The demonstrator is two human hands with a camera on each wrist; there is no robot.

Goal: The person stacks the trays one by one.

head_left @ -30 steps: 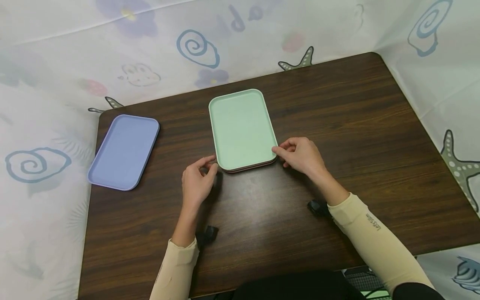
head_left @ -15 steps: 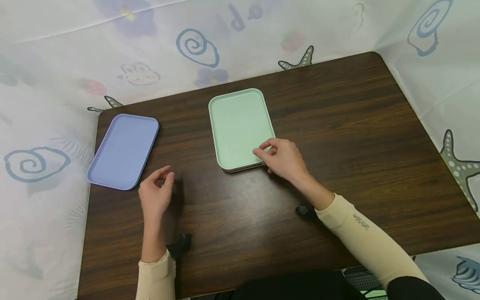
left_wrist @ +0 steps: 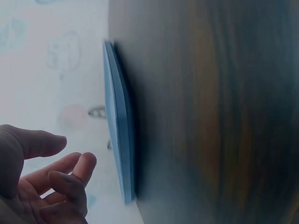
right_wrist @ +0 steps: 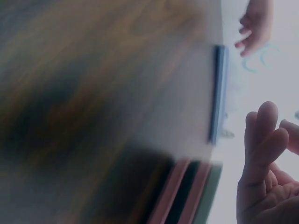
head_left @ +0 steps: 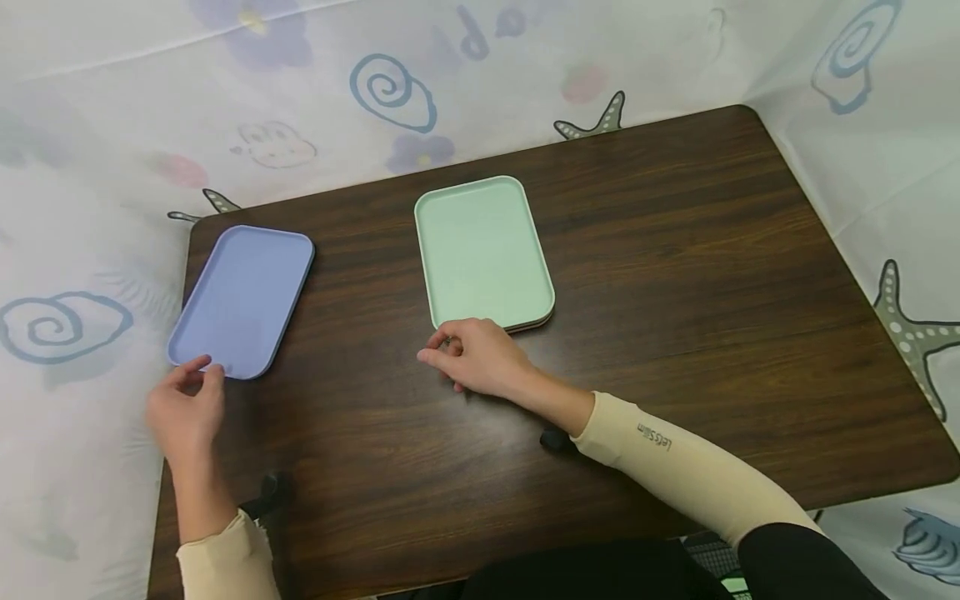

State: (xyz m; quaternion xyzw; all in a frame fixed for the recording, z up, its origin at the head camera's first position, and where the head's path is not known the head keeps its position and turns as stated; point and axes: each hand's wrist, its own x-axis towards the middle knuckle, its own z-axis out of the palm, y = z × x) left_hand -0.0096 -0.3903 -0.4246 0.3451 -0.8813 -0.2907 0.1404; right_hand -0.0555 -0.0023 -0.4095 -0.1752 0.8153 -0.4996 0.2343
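Note:
A blue tray (head_left: 243,300) lies at the left end of the table, its long sides slanting. Over its near edge hovers my left hand (head_left: 187,408), thumb and forefinger apart with nothing between them; in the left wrist view a gap separates the fingers (left_wrist: 70,182) from the tray. A light green tray (head_left: 483,250) tops a stack near the table's middle. Pinkish and dark layers show beneath it in the right wrist view, on the stack's side (right_wrist: 187,196). My right hand (head_left: 483,358) is at the stack's near left corner, partly covering it, fingers loosely bent and holding nothing.
The dark wood-grain table (head_left: 712,292) extends far to the right of the stack. Printed white cloth (head_left: 487,83) hangs close behind its back edge and along both sides. Dark wrist devices (head_left: 266,496) sit beneath the forearms.
My left hand has swung left from the green stack to the blue tray. My right hand has moved left from the stack's near right corner to its near left one. Both trays stay put.

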